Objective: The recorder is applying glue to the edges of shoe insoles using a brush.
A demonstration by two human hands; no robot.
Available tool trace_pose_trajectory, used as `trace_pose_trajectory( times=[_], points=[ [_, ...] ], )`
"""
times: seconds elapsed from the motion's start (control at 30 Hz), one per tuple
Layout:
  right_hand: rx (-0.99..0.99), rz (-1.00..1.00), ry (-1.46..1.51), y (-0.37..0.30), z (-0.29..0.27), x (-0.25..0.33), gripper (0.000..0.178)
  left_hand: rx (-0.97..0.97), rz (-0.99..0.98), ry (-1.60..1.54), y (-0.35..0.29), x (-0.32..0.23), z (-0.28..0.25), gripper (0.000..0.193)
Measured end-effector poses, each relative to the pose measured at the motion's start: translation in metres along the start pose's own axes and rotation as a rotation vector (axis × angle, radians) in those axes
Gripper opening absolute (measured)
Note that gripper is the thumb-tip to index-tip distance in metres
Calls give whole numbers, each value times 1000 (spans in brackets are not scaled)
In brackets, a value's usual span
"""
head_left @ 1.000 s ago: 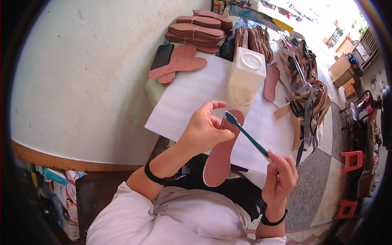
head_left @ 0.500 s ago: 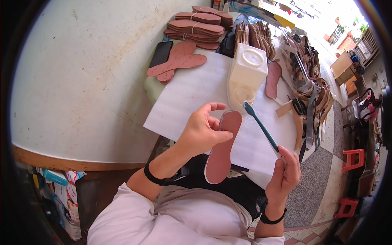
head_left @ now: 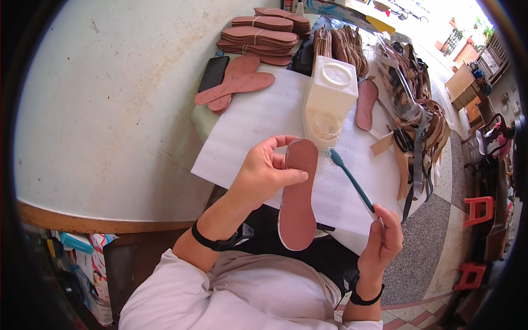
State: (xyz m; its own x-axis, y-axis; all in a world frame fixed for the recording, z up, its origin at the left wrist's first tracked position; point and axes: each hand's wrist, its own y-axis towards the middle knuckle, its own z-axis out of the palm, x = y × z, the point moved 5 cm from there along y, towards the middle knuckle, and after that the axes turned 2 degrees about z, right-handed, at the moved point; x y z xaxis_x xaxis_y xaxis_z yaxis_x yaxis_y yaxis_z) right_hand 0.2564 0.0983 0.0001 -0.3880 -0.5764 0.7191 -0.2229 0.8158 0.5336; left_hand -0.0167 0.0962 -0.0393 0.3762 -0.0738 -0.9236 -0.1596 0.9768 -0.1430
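Note:
My left hand (head_left: 263,171) is closed on a reddish-brown insole (head_left: 298,212), its thumb across the upper part and the fingers behind. The insole hangs upright over my lap, with a whitish edge along its left side. In my right hand (head_left: 384,235) is a teal toothbrush (head_left: 353,179), held near the handle's end. The brush head points up and left, coated with something whitish, and is apart from the insole. Just beyond the head stands a cut-open white plastic jug (head_left: 335,93) with pale residue in its opening.
White sheet (head_left: 253,132) covers the work surface. Bundled insoles (head_left: 258,38), loose insoles (head_left: 236,88) and a black phone (head_left: 213,73) lie at far left. A single insole (head_left: 366,104), scissors (head_left: 403,140) and piled strips (head_left: 423,110) lie right. Red stools (head_left: 477,211) stand on the floor.
The insole has moved slightly left and up, turning more upright and facing me. The toothbrush head has dropped a little, away from the jug's opening.

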Motion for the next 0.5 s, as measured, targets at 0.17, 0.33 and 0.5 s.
trace_pose_trajectory(
  times=[0.17,0.33,0.5],
  points=[
    [24,37,51,2,6,1,26,58,-40,-92,-1,1,3,65],
    [45,42,90,0,14,-2,27,119,-45,-180,-3,-2,7,60],
    [62,63,90,-7,12,-6,27,111,-84,-197,-1,0,3,51]
  ],
)
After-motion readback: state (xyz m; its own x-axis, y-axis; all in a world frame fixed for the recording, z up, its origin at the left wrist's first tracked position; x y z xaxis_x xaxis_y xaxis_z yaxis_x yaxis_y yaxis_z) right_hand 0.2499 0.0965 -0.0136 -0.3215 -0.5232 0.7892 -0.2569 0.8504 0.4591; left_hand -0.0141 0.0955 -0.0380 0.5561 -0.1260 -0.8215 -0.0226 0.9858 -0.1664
